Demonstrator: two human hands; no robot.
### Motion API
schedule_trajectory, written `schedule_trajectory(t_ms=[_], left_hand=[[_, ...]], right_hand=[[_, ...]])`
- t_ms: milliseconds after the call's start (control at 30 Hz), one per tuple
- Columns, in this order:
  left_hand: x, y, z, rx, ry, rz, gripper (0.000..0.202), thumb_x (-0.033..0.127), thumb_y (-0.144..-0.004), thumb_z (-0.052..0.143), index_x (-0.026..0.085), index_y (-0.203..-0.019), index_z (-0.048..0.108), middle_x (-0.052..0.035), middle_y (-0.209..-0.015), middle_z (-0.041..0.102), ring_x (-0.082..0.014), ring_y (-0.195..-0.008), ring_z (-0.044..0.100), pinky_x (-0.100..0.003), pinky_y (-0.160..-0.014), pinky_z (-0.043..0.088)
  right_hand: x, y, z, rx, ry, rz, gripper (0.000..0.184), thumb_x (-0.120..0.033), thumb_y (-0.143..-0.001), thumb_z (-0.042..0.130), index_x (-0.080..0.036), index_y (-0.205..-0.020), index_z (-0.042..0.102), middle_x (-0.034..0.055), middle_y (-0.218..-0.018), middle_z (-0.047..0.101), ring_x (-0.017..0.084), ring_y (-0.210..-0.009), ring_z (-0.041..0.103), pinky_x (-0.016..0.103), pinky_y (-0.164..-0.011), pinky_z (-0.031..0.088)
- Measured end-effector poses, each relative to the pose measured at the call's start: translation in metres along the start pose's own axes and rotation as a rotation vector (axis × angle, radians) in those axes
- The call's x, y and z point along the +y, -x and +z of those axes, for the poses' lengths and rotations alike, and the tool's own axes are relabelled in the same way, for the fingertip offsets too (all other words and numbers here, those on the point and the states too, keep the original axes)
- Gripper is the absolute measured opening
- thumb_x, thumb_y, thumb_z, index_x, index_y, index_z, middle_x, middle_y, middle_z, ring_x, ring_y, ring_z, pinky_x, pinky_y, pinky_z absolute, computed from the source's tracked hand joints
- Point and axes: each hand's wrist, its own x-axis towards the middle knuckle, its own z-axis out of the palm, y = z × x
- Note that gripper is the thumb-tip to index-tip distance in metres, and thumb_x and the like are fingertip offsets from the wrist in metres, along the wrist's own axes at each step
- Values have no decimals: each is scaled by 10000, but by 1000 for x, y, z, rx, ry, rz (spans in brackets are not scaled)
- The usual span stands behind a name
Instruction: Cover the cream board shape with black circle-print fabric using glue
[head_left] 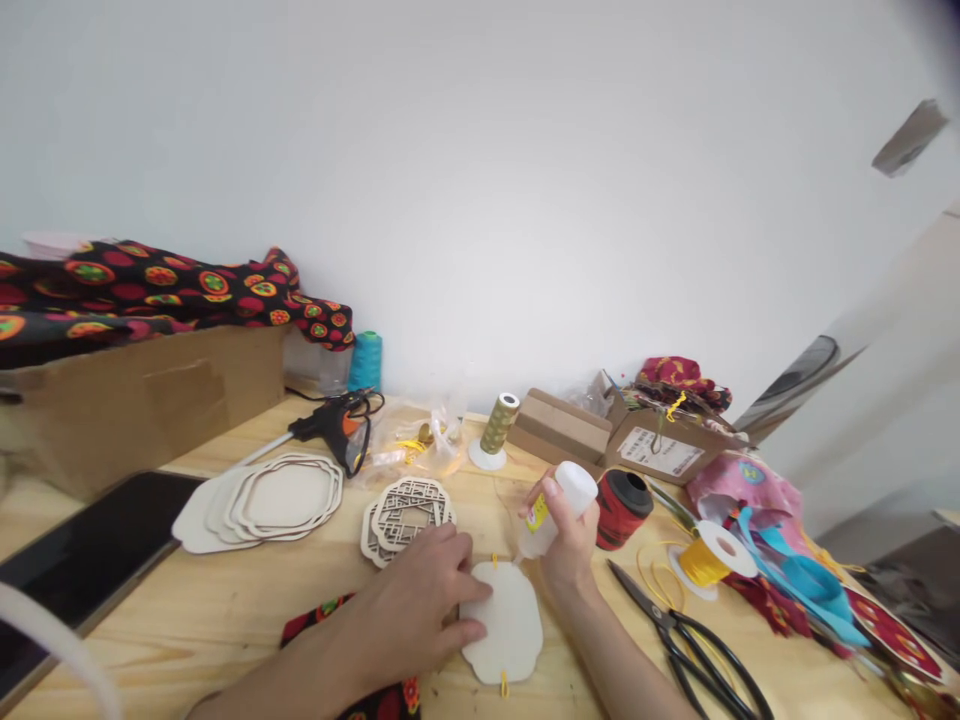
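My right hand point(568, 535) is wrapped round a white glue bottle point(576, 488) with a yellow label, held upside down. Its nozzle points down at the top right edge of a pale wooden plaque point(508, 630) with a scalloped outline. Small yellow cord loops point(505, 685) stick out at the plaque's top and bottom. My left hand point(442, 590) rests on the plaque's left side, thumb and fingers apart, pressing it against the table. Just beyond that hand lie lattice-cut wooden pieces point(411, 512), overlapping one another. Whether glue is coming out is too small to tell.
Black scissors point(686, 640) lie at right, near a yellow cord spool point(709, 557) and a red-black roll point(624, 508). Wooden frames point(281, 495), a glue gun point(334, 425) and a dark phone point(105, 560) are at left. Cardboard boxes point(150, 400) and a gold thread cone point(499, 425) stand behind.
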Motion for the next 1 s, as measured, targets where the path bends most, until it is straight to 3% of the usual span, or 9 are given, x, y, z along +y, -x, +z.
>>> schedule_trajectory(t_ms=[1000], left_hand=[[4,-3,-6,-60,-27,-11,142,330,-768,524,239,-786,632,-6,-786,489,-180,-804,442,-310,-695,330]], right_hand=[[-7,-2,-12,-88,-11,33,179,-308,-698,585,-170,-643,485,-55,-472,486,92,-385,458,208,-367,356]])
